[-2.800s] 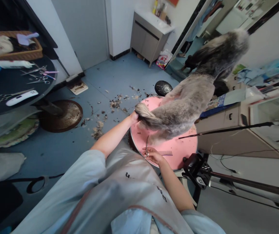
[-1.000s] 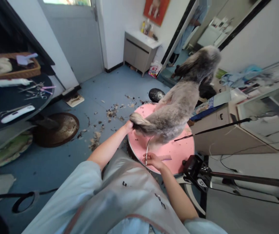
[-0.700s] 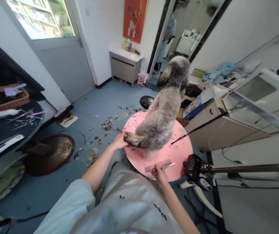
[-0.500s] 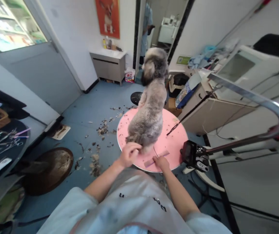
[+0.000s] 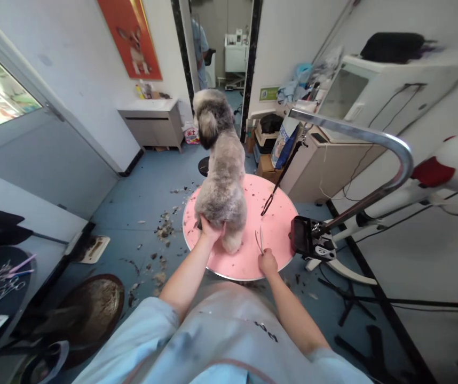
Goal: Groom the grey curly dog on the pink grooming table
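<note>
A grey, short-clipped dog [image 5: 226, 176] stands on the round pink grooming table [image 5: 279, 234], facing away from me. My left hand [image 5: 212, 230] is closed around its left hind leg, below the rump; some of the fingers are hidden by fur. At the table's near right, my right hand [image 5: 268, 263] holds a pair of scissors [image 5: 259, 241]. Their blades point up and away from me, spread apart, a short way right of the dog's other hind leg. Tufts of cut hair lie on the pink top.
A curved metal grooming arm [image 5: 373, 137] reaches over the right side, with a dark loop leash [image 5: 281, 181] hanging above the table. Cut hair [image 5: 165, 226] litters the floor. A dark side table [image 5: 15, 298] at left carries several scissors. Ahead stand a mirror [image 5: 233, 16] and a low cabinet [image 5: 152, 128].
My left hand has moved forward from behind the rump onto the hind leg. My right hand no longer touches the flat comb and has the scissors spread. The view has swung right.
</note>
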A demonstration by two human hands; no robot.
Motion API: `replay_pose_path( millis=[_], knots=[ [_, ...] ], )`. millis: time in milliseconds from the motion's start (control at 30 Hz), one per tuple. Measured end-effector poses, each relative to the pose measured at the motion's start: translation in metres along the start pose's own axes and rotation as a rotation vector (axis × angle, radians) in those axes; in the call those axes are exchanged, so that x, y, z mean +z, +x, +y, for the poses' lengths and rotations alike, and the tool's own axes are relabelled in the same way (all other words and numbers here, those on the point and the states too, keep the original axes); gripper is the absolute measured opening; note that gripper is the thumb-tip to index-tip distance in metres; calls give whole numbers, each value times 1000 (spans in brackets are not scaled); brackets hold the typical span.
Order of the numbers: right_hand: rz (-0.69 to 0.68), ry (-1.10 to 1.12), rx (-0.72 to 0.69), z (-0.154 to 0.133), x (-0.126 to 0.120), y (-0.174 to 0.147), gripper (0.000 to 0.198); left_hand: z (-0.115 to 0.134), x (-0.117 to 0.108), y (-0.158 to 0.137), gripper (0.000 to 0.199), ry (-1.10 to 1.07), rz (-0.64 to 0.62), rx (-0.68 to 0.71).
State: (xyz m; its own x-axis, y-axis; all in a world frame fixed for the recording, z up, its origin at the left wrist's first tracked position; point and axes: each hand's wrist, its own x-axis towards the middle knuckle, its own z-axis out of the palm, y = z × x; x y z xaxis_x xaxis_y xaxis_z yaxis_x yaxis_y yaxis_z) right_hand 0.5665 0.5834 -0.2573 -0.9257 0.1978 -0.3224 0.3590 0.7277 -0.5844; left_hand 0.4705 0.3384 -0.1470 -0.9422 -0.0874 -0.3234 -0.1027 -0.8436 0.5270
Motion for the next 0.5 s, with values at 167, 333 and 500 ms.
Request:
replay_pose_path(
  millis=[167, 333, 500],
  knots=[
    [76, -23, -338, -18, -21, -22, 23, 7, -9, -4, 69, 8, -19, -4],
    [234, -135, -630, -71, -45, -9, 25, 4, -13, -8, 63, -23, -80, 10],
    [7, 202, -631, -63, -32, -19, 17, 9, -14, -12, 52, -25, -7, 25]
  ],
)
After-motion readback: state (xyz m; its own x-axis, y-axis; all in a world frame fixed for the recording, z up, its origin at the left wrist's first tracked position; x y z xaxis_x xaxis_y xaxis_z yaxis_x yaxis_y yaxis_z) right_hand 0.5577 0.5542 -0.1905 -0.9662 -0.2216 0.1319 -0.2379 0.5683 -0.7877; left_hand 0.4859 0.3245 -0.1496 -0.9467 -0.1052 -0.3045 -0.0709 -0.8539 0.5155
